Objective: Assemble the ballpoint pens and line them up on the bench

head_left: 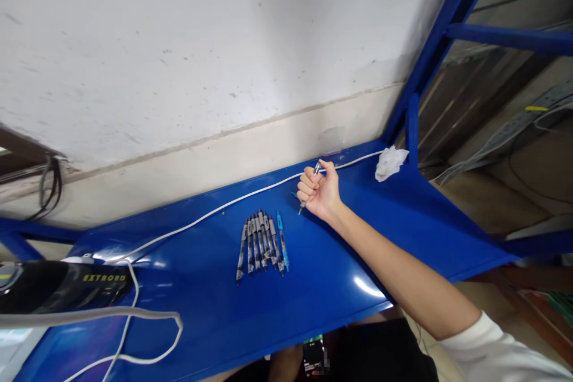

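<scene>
My right hand (319, 192) is curled closed around a pen (317, 168), above the blue table (197, 304) toward its back edge, right of the row. The pen's long axis slants: the silver end sticks up past my thumb toward the back edge, and the thin pointed end comes out under my fist, toward the front edge and a little left. My fingers hide its middle. A teal bit (294, 195) shows beside my knuckles; I cannot tell what it belongs to. My left hand is out of sight, so I cannot tell how it is.

Midway along the table lies one group of pens: one blue pen (280, 230) at its right side, and seven or so grey pens (244, 245), overlapping too much for a sure count. They run roughly from back edge to front edge, grey parts toward the back.

One crumpled white tissue (390, 163) sits near the back right corner. One white cable (201, 222) runs to it along the back edge.
</scene>
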A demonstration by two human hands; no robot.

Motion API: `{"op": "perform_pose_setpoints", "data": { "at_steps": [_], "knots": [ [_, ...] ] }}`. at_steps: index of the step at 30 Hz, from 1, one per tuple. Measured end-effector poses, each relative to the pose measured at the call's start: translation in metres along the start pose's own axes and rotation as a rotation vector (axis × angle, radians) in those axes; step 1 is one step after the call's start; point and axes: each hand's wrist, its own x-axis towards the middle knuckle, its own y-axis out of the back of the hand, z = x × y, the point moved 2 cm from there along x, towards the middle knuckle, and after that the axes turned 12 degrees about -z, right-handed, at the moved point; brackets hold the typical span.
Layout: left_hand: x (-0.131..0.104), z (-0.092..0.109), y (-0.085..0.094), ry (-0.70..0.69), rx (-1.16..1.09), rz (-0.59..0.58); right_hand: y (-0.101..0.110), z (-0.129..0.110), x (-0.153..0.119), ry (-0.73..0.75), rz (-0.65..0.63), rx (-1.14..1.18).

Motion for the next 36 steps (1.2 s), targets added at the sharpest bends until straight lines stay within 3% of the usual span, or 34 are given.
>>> {"op": "perform_pose_setpoints", "data": {
  "at_steps": [5, 11, 22, 27, 30, 32, 35, 36],
  "knots": [
    [0.002, -0.012, -0.007, 0.168, 0.014, -0.094, 0.001, -0.001, 0.001, 0.005, 0.023, -0.011],
    [0.001, -0.01, -0.009, 0.008, 0.02, -0.031, 0.0, 0.001, 0.0, 0.002, 0.007, -0.028],
    [0.002, -0.013, -0.02, 0.099, -0.064, -0.019, 0.0, 0.0, 0.005, 0.066, 0.016, -0.016],
    [0.005, -0.014, -0.018, 0.064, -0.018, 0.012, 0.0, 0.004, 0.01, 0.091, 0.132, -0.16],
    [0.001, -0.021, -0.009, 0.014, 0.045, 0.12, -0.004, 0.003, 0.011, 0.098, 0.088, -0.366],
    [-0.011, -0.026, 0.0, -0.067, 0.075, 0.28, -0.008, 0.001, 0.009, 0.108, 0.035, -0.562],
    [-0.043, -0.028, 0.016, -0.23, 0.069, 0.535, -0.014, -0.006, 0.0, 0.139, -0.046, -0.948],
    [-0.055, -0.024, 0.021, -0.269, 0.062, 0.542, -0.015, -0.009, -0.006, 0.144, -0.078, -1.09]
  ]
}}
